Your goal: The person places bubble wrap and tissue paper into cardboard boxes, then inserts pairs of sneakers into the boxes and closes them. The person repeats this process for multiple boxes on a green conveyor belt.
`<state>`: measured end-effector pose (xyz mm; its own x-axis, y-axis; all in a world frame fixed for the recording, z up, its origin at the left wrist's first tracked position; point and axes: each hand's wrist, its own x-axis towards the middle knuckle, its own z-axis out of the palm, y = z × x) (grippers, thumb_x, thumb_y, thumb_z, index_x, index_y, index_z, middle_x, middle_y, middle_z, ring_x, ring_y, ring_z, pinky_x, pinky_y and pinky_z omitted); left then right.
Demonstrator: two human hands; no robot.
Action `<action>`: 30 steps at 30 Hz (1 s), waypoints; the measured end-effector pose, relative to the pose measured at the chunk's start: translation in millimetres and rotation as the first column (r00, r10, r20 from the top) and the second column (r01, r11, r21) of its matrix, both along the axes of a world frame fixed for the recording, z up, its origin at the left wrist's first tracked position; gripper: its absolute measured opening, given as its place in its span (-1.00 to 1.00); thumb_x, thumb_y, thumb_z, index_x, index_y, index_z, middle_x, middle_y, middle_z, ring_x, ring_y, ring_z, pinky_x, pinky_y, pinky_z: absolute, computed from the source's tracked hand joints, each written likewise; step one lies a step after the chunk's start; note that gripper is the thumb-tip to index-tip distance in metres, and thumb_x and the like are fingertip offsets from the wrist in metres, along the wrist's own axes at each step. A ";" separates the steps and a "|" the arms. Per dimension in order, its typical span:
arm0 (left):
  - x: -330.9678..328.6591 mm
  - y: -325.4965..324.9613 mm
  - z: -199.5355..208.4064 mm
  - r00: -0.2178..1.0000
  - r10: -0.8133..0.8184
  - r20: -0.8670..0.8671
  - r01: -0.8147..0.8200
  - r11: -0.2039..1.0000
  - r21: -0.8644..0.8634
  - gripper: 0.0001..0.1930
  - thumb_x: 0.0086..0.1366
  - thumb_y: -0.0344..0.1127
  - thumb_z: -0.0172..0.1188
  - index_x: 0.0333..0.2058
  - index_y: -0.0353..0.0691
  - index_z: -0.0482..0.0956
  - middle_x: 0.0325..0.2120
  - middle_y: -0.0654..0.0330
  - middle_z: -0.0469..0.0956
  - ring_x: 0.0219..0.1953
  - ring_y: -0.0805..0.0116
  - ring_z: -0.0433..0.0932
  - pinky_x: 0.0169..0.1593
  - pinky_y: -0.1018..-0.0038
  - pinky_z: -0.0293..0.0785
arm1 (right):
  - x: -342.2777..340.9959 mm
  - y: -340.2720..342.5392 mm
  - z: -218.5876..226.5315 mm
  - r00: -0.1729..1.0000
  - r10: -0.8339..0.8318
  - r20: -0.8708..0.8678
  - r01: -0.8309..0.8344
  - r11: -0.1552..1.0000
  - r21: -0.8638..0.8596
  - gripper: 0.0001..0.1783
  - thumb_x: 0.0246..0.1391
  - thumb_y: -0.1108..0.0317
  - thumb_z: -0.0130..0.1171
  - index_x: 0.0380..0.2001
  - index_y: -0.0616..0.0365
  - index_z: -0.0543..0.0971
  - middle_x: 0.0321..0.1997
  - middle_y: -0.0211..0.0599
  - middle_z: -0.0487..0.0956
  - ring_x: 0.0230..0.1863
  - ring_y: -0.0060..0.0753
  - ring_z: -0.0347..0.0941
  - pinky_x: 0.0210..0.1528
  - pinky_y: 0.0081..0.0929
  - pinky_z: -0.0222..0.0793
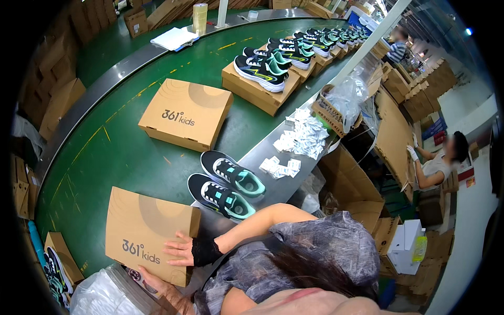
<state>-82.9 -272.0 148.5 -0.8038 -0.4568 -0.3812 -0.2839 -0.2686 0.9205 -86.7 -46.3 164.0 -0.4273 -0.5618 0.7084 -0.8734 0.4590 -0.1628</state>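
Note:
A closed brown cardboard shoe box [152, 218] lies in front of me at the near left. My right hand [180, 250], with a black lace cuff at its wrist, rests flat on the lid with fingers spread. At the box's near edge is my left hand [148, 282], holding its side; some fingers are hidden. Just beyond, a pair of black-and-white sneakers [223, 186] with mint lining sits side by side across the belt and its metal edge. A second closed shoe box [184, 113] lies farther along the green conveyor belt [121, 142].
A row of boxes topped with sneakers [262, 71] stretches back along the belt. Small white packets [302, 134] lie heaped on the metal ledge, beside an open carton [336, 110]. Clear plastic [105, 294] bunches near my left hand. Another person [438, 163] works at the right.

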 end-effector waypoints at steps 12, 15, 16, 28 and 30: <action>-10.1 -4.8 10.2 0.993 0.072 -0.099 -0.036 0.945 0.325 -0.43 0.14 0.06 -0.12 0.01 -0.22 0.20 -0.06 0.13 0.30 -0.03 0.22 0.28 0.01 0.34 0.21 | -60.6 36.2 55.2 0.777 -0.538 0.328 0.541 0.836 0.089 -0.26 -0.18 0.07 0.02 0.06 0.22 0.12 0.00 0.02 0.27 0.04 0.00 0.17 0.03 -0.11 0.05; -36.9 24.3 38.1 0.989 0.076 -0.125 -0.013 0.895 0.445 -0.48 0.15 0.05 -0.15 -0.05 -0.23 0.28 -0.16 0.15 0.39 -0.15 0.28 0.38 -0.11 0.44 0.32 | -86.4 50.2 57.8 0.546 -0.364 0.755 0.259 0.930 0.261 -0.18 -0.26 -0.06 0.12 0.05 0.18 0.20 0.03 0.05 0.23 0.03 0.02 0.15 0.07 -0.17 0.02; -39.7 20.3 47.1 0.991 0.063 -0.117 -0.001 0.886 0.463 -0.50 0.15 0.04 -0.15 -0.07 -0.22 0.30 -0.19 0.16 0.41 -0.21 0.30 0.42 -0.16 0.45 0.36 | -88.5 48.8 68.4 0.572 -0.408 0.711 0.272 0.913 0.306 -0.18 -0.29 -0.08 0.15 0.03 0.17 0.23 0.03 0.04 0.23 0.02 -0.03 0.17 0.08 -0.23 0.02; 39.3 -6.4 111.8 0.919 0.230 -0.320 -0.039 0.861 0.507 -0.52 0.18 0.03 -0.24 -0.06 -0.18 0.28 -0.13 0.12 0.35 -0.13 0.21 0.37 -0.10 0.31 0.33 | -102.7 83.0 224.7 0.641 0.520 0.565 -0.423 0.853 -0.305 -0.47 -0.21 0.30 0.21 -0.09 0.15 0.37 -0.06 -0.17 0.39 -0.12 -0.17 0.32 -0.05 -0.40 0.26; 91.1 -33.0 126.8 0.861 0.393 -0.323 -0.191 0.838 0.511 -0.49 0.16 0.06 -0.22 -0.04 -0.18 0.25 -0.10 0.09 0.31 -0.11 0.16 0.35 -0.09 0.24 0.30 | -124.7 97.6 208.0 0.719 0.466 0.516 -0.419 0.882 -0.214 -0.48 -0.23 0.49 0.17 -0.08 0.14 0.37 -0.10 -0.22 0.44 -0.14 -0.28 0.38 -0.08 -0.46 0.29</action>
<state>8.2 -305.0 275.3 -0.7843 -0.5549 -0.2775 0.2413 -0.6848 0.6876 -211.4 51.3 372.0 -0.4648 -0.7389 0.4878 -0.7298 0.0078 -0.6836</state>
